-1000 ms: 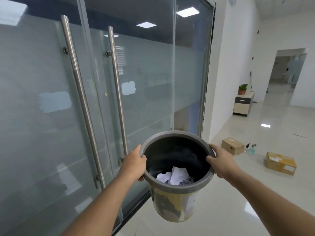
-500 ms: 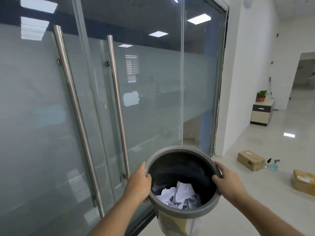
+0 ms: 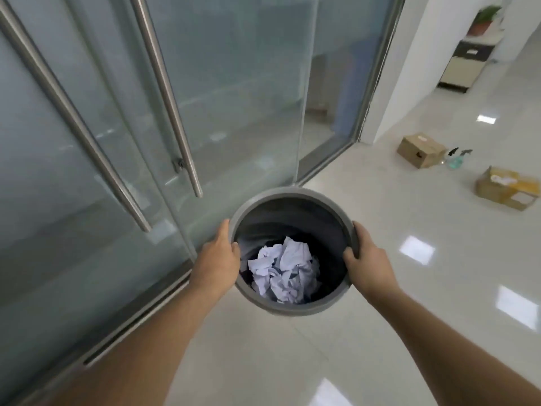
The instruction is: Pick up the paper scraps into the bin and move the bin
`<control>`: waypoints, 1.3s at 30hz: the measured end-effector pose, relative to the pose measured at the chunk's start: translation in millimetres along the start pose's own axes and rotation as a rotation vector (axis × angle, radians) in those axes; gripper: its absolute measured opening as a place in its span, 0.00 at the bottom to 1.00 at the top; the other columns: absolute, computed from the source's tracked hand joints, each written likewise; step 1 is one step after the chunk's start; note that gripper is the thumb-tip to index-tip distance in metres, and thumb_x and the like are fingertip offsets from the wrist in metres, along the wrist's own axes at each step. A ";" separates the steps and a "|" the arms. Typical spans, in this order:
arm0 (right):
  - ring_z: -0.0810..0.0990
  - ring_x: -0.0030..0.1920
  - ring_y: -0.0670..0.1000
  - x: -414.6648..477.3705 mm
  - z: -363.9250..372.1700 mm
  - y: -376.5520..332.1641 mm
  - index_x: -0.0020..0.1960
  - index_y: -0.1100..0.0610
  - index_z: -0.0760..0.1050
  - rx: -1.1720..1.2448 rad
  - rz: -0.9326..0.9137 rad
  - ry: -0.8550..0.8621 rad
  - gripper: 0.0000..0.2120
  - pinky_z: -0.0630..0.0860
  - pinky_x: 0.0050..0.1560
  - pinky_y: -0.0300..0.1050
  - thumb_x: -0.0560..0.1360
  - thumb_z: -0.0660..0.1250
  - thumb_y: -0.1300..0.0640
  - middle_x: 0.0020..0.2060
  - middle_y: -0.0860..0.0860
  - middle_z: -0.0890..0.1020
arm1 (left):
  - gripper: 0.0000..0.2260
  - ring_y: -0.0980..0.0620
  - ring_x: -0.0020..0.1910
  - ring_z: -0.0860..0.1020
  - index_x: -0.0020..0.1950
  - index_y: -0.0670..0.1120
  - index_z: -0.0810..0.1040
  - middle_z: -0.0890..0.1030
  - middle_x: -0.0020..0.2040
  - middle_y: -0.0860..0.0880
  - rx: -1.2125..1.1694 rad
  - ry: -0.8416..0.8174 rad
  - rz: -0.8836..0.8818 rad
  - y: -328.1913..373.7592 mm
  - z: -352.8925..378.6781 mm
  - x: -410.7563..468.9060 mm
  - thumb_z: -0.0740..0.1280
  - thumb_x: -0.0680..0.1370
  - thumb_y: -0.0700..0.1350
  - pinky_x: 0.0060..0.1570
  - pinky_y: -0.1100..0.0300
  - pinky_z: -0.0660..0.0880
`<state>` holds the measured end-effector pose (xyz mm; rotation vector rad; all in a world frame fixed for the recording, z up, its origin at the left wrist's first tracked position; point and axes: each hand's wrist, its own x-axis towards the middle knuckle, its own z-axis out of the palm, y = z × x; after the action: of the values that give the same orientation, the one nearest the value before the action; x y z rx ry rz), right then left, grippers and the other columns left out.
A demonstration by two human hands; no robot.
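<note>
Two hands on one bin point(image 3: 292, 309), gripping opposite sides of the grey rim. Left hand point(image 3: 218, 259) clamped at the left edge, thumb hooked over into the mouth, the other fingers wrapped outside and out of sight. Right hand point(image 3: 367, 254) mirrored on the right edge, thumb curled over the rim, fingers pressed together down the outer wall. Both closed firmly on the rim.

Looking straight down the barrel: crumpled white paper scraps point(image 3: 285, 269) heaped at the bottom against the dark inside. No loose scraps to be seen on the floor nearby, so collecting looks finished, and moving the bin is the step in hand. Whether the bin is off the floor or just touching it, impossible to tell from above, with the base hidden.

Next move, by the look of it: a level carry and a gentle set-down, rim kept flat so nothing spills, and a clear berth from the glass.

Around it: glossy pale tiled floor point(image 3: 395, 288) throwing back ceiling-light reflections. Frosted glass doors point(image 3: 234, 83) just to the left, with two long steel pull handles point(image 3: 164, 92). Well off to the right, two cardboard boxes point(image 3: 421, 150) with a spray bottle point(image 3: 455, 159) between them; farther back, a small cabinet point(image 3: 462, 65) with a potted plant point(image 3: 486, 17) on top.
</note>
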<state>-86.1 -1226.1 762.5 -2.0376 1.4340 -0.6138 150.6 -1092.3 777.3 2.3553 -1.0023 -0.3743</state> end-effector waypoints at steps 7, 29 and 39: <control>0.79 0.42 0.62 -64.8 178.9 167.6 0.72 0.45 0.57 -0.055 0.137 -0.080 0.27 0.75 0.43 0.51 0.74 0.58 0.56 0.46 0.60 0.82 | 0.23 0.39 0.37 0.74 0.77 0.48 0.60 0.77 0.39 0.40 0.102 -0.046 0.011 -161.6 198.8 -29.3 0.58 0.82 0.43 0.38 0.51 0.67; 0.75 0.29 0.52 -103.6 454.2 395.7 0.67 0.45 0.57 -0.175 0.225 -0.163 0.22 0.73 0.30 0.48 0.74 0.55 0.56 0.30 0.50 0.75 | 0.23 0.44 0.35 0.77 0.78 0.49 0.55 0.78 0.38 0.45 0.174 -0.229 -0.002 -394.3 482.9 -15.5 0.56 0.83 0.47 0.36 0.51 0.73; 0.77 0.32 0.61 -111.5 467.0 395.0 0.68 0.47 0.57 -0.211 0.243 -0.183 0.22 0.79 0.35 0.58 0.75 0.54 0.58 0.33 0.57 0.78 | 0.24 0.45 0.34 0.74 0.79 0.48 0.55 0.76 0.37 0.46 0.147 -0.214 -0.008 -409.0 498.2 -19.7 0.56 0.83 0.46 0.36 0.52 0.70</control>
<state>-87.5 -1138.2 147.1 -1.9731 1.6576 -0.1767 149.8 -1031.0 135.3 2.4906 -1.1536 -0.5837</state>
